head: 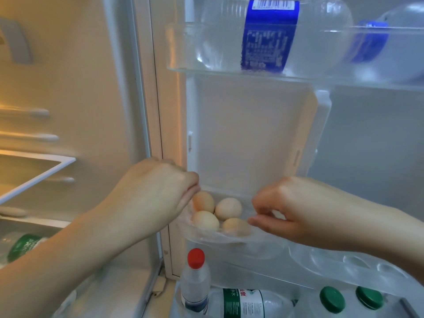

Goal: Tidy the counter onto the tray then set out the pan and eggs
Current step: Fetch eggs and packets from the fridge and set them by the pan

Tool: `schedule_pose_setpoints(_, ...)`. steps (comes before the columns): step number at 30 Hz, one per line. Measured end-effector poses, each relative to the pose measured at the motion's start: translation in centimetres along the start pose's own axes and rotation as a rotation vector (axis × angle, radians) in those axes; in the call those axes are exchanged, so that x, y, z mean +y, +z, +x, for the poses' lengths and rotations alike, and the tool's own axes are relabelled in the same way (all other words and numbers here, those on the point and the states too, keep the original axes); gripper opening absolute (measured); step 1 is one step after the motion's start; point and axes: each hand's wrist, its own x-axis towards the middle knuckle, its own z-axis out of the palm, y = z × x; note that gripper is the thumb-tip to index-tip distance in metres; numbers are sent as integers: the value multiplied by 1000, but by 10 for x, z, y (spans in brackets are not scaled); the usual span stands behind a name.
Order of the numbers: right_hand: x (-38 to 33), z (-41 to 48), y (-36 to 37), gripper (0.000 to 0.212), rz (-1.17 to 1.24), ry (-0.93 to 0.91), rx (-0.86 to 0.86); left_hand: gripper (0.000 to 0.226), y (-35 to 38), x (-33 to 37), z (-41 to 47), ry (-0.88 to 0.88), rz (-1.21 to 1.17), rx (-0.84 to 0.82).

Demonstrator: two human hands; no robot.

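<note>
At the fridge door (252, 134), left hand (156, 193) and right hand (282, 210) apparently pinching a clear bag (229, 236) of eggs (228, 208), not yet set out; pan unseen.

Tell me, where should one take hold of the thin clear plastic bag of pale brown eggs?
By its loose top edge, from above on both sides, where the left hand and right hand pinch it. The thin clear plastic bag sags under the pale brown eggs, so gripping lower would likely squeeze shells.
</note>
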Motion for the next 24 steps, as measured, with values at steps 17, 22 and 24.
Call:
schedule_pose_setpoints(17,-5,34,16,31,99,-129,-209,18,4,18,20,-21,-342,-572)
schedule_pose_setpoints(22,0,37,25,38,118,-233,-221,29,2,21,35,11,-318,-743)
schedule_pose_setpoints(24,1,37,28,38,135,-250,-216,30,2,21,41,26,-286,-808)
